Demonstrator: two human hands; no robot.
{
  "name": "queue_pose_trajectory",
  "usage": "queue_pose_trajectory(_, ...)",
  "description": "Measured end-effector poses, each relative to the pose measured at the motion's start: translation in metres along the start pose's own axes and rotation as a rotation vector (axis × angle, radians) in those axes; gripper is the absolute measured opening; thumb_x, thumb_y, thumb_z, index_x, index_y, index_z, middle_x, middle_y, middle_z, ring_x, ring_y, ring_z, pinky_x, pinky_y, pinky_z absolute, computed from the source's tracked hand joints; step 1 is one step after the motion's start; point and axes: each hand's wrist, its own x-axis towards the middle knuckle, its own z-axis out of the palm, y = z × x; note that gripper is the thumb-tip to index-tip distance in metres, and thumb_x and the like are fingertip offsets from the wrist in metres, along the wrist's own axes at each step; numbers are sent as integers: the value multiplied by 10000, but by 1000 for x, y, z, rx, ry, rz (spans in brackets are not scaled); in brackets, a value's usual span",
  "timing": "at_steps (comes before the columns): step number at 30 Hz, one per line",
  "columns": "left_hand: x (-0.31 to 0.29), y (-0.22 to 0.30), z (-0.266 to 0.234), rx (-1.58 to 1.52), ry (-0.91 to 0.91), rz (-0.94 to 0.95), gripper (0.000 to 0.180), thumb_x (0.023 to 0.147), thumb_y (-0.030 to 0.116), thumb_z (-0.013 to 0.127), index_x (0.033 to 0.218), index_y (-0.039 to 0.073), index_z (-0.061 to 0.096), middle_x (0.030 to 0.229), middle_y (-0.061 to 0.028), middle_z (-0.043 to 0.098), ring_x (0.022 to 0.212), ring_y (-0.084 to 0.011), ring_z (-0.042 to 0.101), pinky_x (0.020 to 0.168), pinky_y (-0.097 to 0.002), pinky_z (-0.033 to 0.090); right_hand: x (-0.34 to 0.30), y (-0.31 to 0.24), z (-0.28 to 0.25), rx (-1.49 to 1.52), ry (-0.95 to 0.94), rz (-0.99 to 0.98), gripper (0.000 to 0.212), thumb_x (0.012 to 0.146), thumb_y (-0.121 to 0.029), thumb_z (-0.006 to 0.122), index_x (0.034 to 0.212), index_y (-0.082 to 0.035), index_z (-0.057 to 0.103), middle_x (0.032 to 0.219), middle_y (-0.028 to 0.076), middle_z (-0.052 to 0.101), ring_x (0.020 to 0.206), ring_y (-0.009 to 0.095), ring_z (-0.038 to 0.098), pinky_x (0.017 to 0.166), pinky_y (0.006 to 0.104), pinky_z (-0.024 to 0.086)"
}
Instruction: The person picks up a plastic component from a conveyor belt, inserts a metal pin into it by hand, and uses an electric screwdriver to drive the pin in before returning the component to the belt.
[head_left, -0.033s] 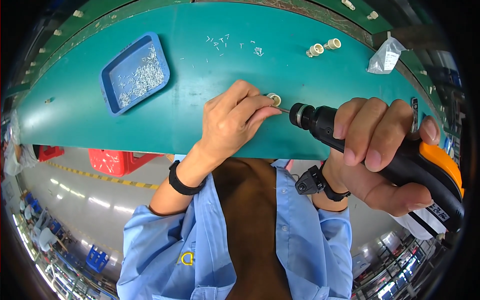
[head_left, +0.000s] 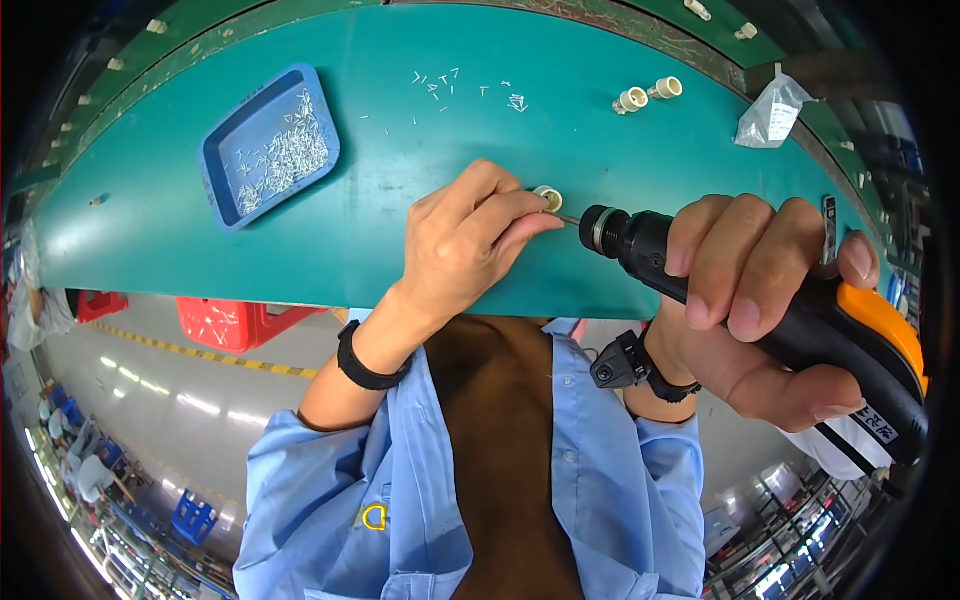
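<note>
Left fingers [head_left: 520, 208]: thumb and index drawn together, pinching the near side of a cream fitting [head_left: 551, 198]; they cover its lower part, so I cannot tell exactly how its hidden end sits.
Right fingers [head_left: 790, 260]: wrapped around the black body of my powered screwdriver [head_left: 655, 250], thumb along the underside.
Screwdriver: at four o'clock from the fitting, nose toward it, orange section toward the outer end.
Bit [head_left: 571, 220]: thin metal, reaching my left fingertips; its very tip is out of sight there.
Fitting: just past those fingertips, round mouth showing, over the green counter [head_left: 370, 200].
Blue tray [head_left: 250, 125]: between nine and ten o'clock from the fitting, a heap of small silvery screws [head_left: 290, 155] inside.
Loose screws [head_left: 433, 88]: scattered on the counter between ten and eleven.
Two more cream fittings [head_left: 632, 100]: side by side, between one and two.
Clear bag [head_left: 772, 112]: at two, white label on it.
Red stool [head_left: 215, 325]: at eight, beyond the counter's near edge.
</note>
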Motion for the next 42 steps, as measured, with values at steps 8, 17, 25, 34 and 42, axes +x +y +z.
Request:
queue_pose_trajectory(8,-1,2,-2,31,-37,21,202,622,139,797,736,60,650,709,-24,512,527,-178,530,448,-302,418,-2,3,4,-13,-9,-13,681,869,-540,548,1329,-69,377,810,21,520,634,147,519,627,338,420)
queue_pose_trajectory(17,-5,7,5,-30,68,-56,208,619,75,800,727,54,624,772,-33,572,616,-194,573,504,-300,450,-8,3,-1,-143,63,-31,696,865,-576,528,1325,-76,382,786,31,513,585,151,479,610,342,414)
queue_pose_trajectory(25,-13,3,21,-73,31,-172,245,622,23,796,715,37,570,879,-65,650,785,-238,606,631,-333,487,-7,5,1,-241,154,100,701,851,-588,539,1295,-66,395,755,39,509,558,156,477,585,344,415)
queue_pose_trajectory(34,-14,0,27,-75,48,-122,250,653,-20,768,724,27,533,876,-85,659,788,-243,622,634,-332,494,-3,10,12,-350,272,329,697,839,-587,557,1255,-47,409,732,46,506,550,163,500,564,347,423)
queue_pose_trajectory(42,-15,-1,29,-108,72,-139,241,669,-18,759,723,25,528,872,-87,658,759,-247,621,623,-330,493,0,23,8,-490,270,239,634,851,-521,569,1232,-37,416,721,52,501,549,165,504,562,348,423)
